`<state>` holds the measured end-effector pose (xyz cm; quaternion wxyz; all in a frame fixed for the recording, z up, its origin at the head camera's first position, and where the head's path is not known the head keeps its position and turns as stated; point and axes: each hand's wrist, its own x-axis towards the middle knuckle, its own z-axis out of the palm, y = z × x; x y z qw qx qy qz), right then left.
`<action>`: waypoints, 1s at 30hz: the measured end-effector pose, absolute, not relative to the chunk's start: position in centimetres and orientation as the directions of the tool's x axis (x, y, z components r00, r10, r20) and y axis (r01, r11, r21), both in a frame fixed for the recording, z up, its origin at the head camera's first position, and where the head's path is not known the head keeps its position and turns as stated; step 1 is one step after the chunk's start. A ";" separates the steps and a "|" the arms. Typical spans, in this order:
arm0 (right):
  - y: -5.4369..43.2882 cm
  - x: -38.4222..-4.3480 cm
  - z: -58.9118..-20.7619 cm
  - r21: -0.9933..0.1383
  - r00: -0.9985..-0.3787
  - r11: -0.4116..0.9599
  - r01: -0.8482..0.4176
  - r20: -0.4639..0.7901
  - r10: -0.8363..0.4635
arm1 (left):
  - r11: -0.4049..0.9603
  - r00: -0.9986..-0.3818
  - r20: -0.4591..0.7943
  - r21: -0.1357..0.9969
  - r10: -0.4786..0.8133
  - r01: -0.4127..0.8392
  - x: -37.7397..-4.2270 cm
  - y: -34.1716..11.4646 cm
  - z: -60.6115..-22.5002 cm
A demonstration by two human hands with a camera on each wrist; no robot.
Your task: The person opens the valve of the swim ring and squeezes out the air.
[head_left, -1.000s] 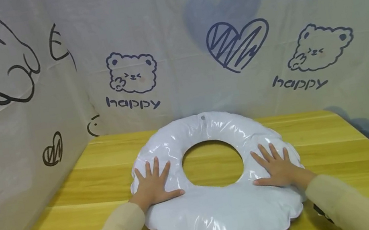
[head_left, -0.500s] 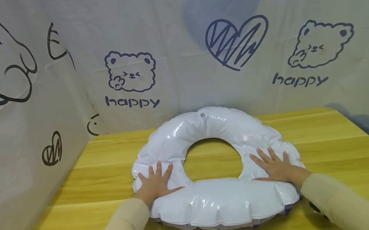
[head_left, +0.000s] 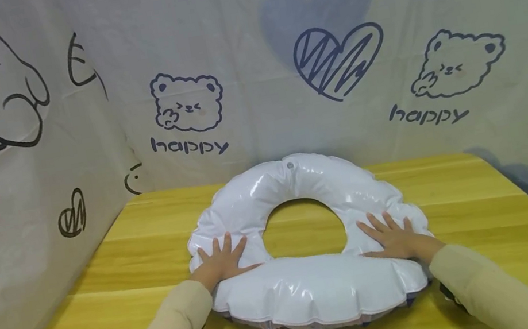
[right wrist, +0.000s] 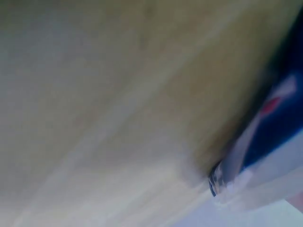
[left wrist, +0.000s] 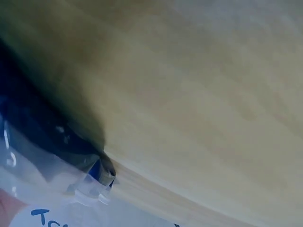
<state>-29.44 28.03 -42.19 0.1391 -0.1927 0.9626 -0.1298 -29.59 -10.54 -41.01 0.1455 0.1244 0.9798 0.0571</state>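
Note:
A white inflatable swim ring (head_left: 318, 286) lies on the wooden table, with a small round valve (head_left: 290, 166) at its far side. Its near part bulges up in front of the hands. My left hand (head_left: 221, 262) presses flat on the ring's left side, fingers spread. On the right side, my right hand (head_left: 394, 239) presses down the same way, its thumb toward the hole. Dark blue shows on the ring's underside (left wrist: 47, 127) in the left wrist view. The right wrist view shows the blue underside (right wrist: 279, 127) with a red mark.
The yellow wood-grain table (head_left: 125, 304) extends around the ring. A pale cloth (head_left: 244, 45) printed with bears, hearts and the word "happy" hangs behind the table. Another printed cloth (head_left: 13, 200) hangs along the left side.
The ring's near part has risen and its front edge has drawn back, so the underside shows. Both hands have stayed on the ring's sides, sinking further into it.

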 end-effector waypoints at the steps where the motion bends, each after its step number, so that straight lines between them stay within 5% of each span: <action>1: 28.0 -29.4 -42.2 -0.303 -0.889 0.892 -0.336 -0.211 -0.407 | 0.961 -0.927 -0.268 0.153 0.264 0.229 -29.6 -10.6 -41.0; 8: 27.9 -28.7 -41.4 -0.241 -0.892 0.868 -0.434 -0.017 -0.451 | 0.940 -0.939 -0.145 0.187 0.313 0.285 -28.6 -10.8 -40.1; 13: 26.0 -27.0 -40.2 -0.316 -0.842 0.789 -0.528 0.070 -0.535 | 0.865 -0.888 -0.025 0.244 0.458 0.439 -25.9 -9.5 -39.3; 19: 23.2 -24.3 -40.5 -0.378 -0.768 0.719 -0.583 -0.034 -0.640 | 0.800 -0.820 -0.029 0.242 0.572 0.549 -23.4 -7.4 -40.2; 30: 22.2 -23.2 -42.8 -0.291 -0.804 0.795 -0.532 -0.122 -0.582 | 0.833 -0.829 -0.082 0.056 0.553 0.550 -22.8 -6.2 -43.1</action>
